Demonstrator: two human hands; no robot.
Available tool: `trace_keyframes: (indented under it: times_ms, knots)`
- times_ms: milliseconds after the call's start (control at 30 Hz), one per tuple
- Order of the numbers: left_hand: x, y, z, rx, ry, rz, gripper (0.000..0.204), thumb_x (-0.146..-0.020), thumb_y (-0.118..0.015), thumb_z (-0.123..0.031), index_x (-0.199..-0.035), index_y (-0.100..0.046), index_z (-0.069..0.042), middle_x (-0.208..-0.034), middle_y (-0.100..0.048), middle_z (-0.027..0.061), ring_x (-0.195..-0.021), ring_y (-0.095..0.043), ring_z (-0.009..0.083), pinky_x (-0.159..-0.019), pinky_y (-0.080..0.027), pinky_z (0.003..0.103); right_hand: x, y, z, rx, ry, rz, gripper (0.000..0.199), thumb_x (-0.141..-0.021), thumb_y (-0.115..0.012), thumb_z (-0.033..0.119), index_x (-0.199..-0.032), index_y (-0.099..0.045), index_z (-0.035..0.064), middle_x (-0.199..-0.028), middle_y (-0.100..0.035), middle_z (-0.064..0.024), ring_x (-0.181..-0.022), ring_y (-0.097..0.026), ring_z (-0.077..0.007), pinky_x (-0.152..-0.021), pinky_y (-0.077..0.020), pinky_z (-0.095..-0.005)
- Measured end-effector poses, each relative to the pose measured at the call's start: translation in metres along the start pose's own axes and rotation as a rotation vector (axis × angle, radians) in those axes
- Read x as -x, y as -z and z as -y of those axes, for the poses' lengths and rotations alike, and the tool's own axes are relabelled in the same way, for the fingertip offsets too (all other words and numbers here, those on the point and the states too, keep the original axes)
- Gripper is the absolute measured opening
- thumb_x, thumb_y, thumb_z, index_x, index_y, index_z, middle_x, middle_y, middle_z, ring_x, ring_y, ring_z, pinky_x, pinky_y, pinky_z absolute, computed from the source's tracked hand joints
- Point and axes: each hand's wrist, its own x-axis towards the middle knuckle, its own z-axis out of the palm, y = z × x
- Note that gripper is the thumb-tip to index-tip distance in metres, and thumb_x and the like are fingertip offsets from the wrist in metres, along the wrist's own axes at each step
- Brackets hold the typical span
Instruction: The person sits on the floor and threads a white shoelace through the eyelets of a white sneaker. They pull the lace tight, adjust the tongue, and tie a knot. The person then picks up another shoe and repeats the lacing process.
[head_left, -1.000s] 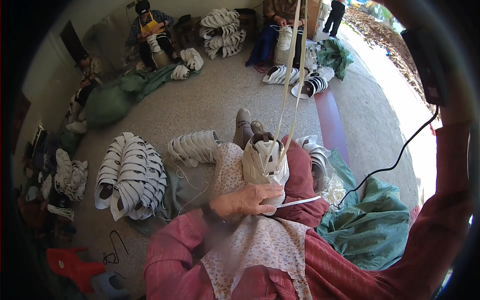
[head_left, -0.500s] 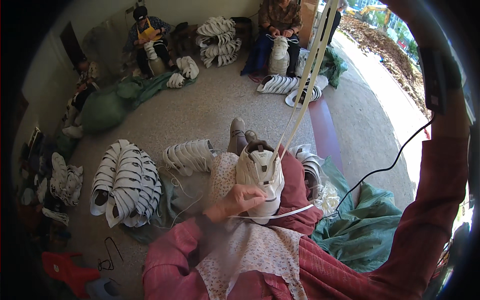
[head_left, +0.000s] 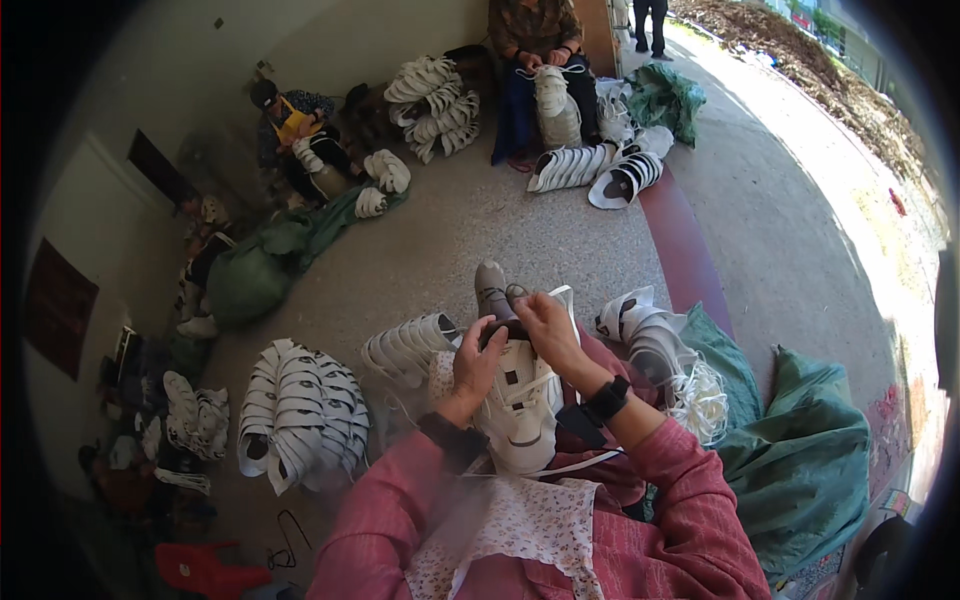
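Fingers of the left hand (head_left: 478, 358) curl closed over the top edge of a white shoe upper (head_left: 520, 405) standing on the person's lap, pinching it near the collar. Just to the right, the right hand (head_left: 548, 330) closes its fingertips on the same edge, apparently gripping a white lace (head_left: 560, 466) whose loose end trails across the lap; whether it is threaded I cannot tell. Done well, this calls for the left hand to brace the upper firmly while the right draws the lace evenly, without twisting. Further right lies a loose bundle of laces (head_left: 700, 400) on green sacking (head_left: 800, 470).
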Motion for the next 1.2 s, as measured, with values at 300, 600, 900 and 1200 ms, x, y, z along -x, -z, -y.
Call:
trace_keyframes:
  times_ms: [300, 600, 900, 1200]
  knots:
    - [0.014, 0.006, 0.019, 0.063, 0.054, -0.062, 0.037, -0.108, -0.043, -0.027, -0.125, -0.062, -0.001, -0.118, -0.066, 0.0058, -0.111, -0.058, 0.0136, -0.101, -0.043, 0.028, 0.034, -0.03, -0.019, 0.16, 0.18, -0.062, 0.014, -0.096, -0.057, 0.016, -0.096, -0.061, 0.0022, -0.09, -0.066, -0.0205, -0.089, -0.063, -0.0419, -0.079, -0.0483, -0.052]
    - [0.018, 0.01, 0.016, 0.109, 0.055, -0.045, 0.039, -0.108, -0.041, -0.029, -0.123, -0.064, 0.0, -0.117, -0.067, 0.0069, -0.111, -0.059, 0.0145, -0.101, -0.044, 0.029, 0.041, -0.032, -0.023, 0.188, 0.146, -0.094, 0.016, -0.098, -0.055, 0.017, -0.099, -0.06, 0.0025, -0.094, -0.065, -0.0194, -0.091, -0.062, -0.0405, -0.079, -0.048, -0.0508]
    - [0.021, 0.012, 0.035, 0.25, 0.033, -0.049, 0.046, -0.103, -0.054, -0.04, -0.123, -0.065, 0.0, -0.108, -0.069, 0.0057, -0.101, -0.061, 0.0134, -0.092, -0.047, 0.027, 0.047, -0.032, -0.027, 0.123, 0.036, -0.083, 0.021, -0.101, -0.058, 0.022, -0.1, -0.061, 0.0011, -0.086, -0.067, -0.017, -0.08, -0.066, -0.0297, -0.073, -0.0502, -0.0398]
    - [0.025, 0.025, 0.05, 0.339, -0.033, -0.037, 0.043, -0.098, -0.06, -0.04, -0.116, -0.067, -0.002, -0.101, -0.07, 0.0083, -0.095, -0.063, 0.0162, -0.086, -0.049, 0.029, 0.05, -0.037, -0.035, 0.158, 0.119, -0.093, 0.02, -0.098, -0.065, 0.02, -0.092, -0.063, 0.0004, -0.078, -0.063, -0.0062, -0.072, -0.055, -0.0139, -0.068, -0.0467, -0.0319]
